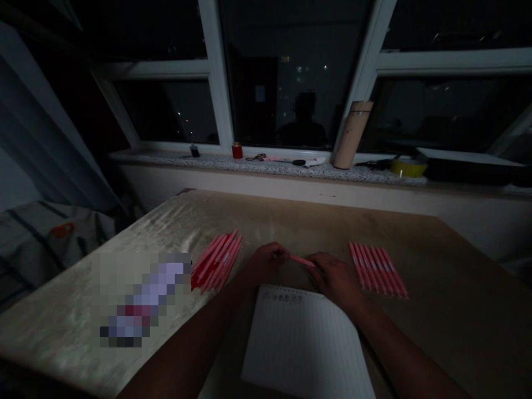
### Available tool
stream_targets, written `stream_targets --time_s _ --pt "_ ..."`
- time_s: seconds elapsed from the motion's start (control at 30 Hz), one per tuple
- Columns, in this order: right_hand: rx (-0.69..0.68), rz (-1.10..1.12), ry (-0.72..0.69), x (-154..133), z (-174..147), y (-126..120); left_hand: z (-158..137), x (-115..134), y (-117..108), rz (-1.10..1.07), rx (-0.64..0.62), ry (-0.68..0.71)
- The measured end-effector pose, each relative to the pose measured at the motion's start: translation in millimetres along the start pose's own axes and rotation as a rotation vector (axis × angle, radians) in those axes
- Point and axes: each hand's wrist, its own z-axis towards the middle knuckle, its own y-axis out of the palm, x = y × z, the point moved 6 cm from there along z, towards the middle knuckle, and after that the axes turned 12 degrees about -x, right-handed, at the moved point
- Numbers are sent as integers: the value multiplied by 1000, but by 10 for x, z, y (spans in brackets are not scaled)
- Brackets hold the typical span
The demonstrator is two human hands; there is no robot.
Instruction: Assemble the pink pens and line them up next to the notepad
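Observation:
A slim pink pen [302,260] spans the gap between my two hands, above the top edge of a notebook. My left hand [268,261] pinches one end of it, fingers closed. At the other end, my right hand [332,275] has its fingers closed around the pen. The lined spiral notebook [305,338] lies open below, with handwriting near its top. To the left is a loose pile of pink pens [218,257], with some red showing among them. Right of my right hand, several pink pens [376,269] lie side by side in a row.
A blurred-out pale, long object [153,296] lies on the table [291,213] at left. On the windowsill stand a small red jar [236,151], a tan bottle [353,136] and a roll of yellow tape [408,167]. A dark little bottle [194,150] is farther left.

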Motion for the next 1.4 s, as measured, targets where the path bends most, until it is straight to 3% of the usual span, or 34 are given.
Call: stream_targets --time_s 0.43,0.73,1.03,1.4 --pt "17 5 -21 18 -1 19 -3 -24 -5 58 2 -37" --pt "5 9 -44 15 -1 28 8 -26 -39 -6 5 50" --pt "34 -6 -52 1 1 16 9 -75 6 -50 8 -38" --pt "0 24 -95 -24 -10 0 -11 27 -40 42 -56 163"
